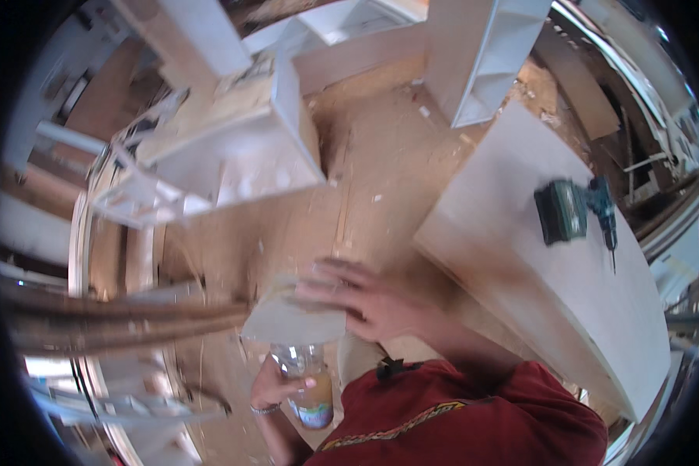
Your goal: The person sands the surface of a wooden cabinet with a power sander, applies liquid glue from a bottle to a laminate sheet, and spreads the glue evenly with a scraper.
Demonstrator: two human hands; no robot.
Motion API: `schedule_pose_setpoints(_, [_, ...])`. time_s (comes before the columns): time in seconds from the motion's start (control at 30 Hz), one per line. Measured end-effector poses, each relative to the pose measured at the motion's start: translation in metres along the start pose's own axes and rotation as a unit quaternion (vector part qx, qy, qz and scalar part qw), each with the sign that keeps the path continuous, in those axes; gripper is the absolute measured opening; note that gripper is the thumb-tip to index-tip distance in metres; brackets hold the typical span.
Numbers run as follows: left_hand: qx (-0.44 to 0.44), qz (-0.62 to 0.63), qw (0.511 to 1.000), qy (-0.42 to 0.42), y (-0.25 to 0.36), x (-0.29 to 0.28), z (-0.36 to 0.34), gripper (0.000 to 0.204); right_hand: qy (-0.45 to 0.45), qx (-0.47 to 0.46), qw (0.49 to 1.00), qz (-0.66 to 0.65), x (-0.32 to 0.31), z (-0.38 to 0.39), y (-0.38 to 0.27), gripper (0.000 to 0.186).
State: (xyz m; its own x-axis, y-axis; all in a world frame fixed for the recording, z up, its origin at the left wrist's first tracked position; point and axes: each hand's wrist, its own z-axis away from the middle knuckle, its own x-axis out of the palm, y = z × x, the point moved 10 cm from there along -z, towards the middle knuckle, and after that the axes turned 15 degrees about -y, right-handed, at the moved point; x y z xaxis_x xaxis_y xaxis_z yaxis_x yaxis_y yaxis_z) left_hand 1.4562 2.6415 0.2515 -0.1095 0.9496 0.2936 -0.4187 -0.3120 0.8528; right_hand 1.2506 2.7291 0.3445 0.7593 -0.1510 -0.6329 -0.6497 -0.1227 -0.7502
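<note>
Setting: sawdust-strewn brown workshop floor (380,147) is filling the middle of the view, with pale boards and cabinet parts lying around it.
Left hand: left hand (276,386) is wrapping its fingers around a clear plastic bottle with amber liquid and a coloured label (312,384), closed on its side, thumb showing across the front; a thin bracelet is sitting at the wrist.
Bottle: it is standing roughly upright, low in the view, just left of the red shirt (458,419), its top tucked under the edge of a small pale board piece (291,318).
Right hand: right hand (357,299) is blurring with motion, fingers spread and lying over the top edge of the small pale board piece; whether it is gripping the piece or only resting on it cannot be told.
Right side: large pale flat plywood panel (520,264) is running diagonally, its near edge just right of the right forearm; a dark green cordless drill (576,211) is lying on it, well apart from both hands.
Left side: white open cabinet frame (233,147) is lying tilted, and dark long wooden strips (116,318) are reaching toward the small board's left edge.
Far side: white upright box unit (489,54) is standing beyond the open floor.
Open room: bare floor is lying between the cabinet frame and the panel's edge, above the hands.
</note>
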Motion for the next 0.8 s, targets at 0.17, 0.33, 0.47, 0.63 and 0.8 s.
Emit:
schedule_pose_setpoints(0.17, [-0.033,0.029,0.978,-0.204,0.117,-0.098,-0.150,0.083,-0.019,0.063,0.998,-0.006,-0.099,-0.110,0.076,0.071])
schedule_pose_setpoints(0.33, [-0.064,-0.171,0.931,-0.318,0.237,-0.124,-0.308,0.093,0.168,0.197,0.962,-0.084,-0.249,-0.071,0.173,0.059])
schedule_pose_setpoints(0.47, [0.021,-0.184,0.903,-0.387,0.326,-0.122,-0.429,0.097,0.660,0.324,0.674,-0.064,-0.378,0.037,0.216,0.030])
schedule_pose_setpoints(0.63, [0.126,-0.100,0.932,-0.326,0.422,-0.145,-0.590,0.082,0.783,0.241,0.565,-0.096,-0.458,0.069,0.269,0.043])
schedule_pose_setpoints(0.8, [0.130,-0.070,0.947,-0.287,0.494,-0.186,-0.759,0.078,0.699,0.349,0.620,-0.064,-0.543,-0.033,0.428,0.045])
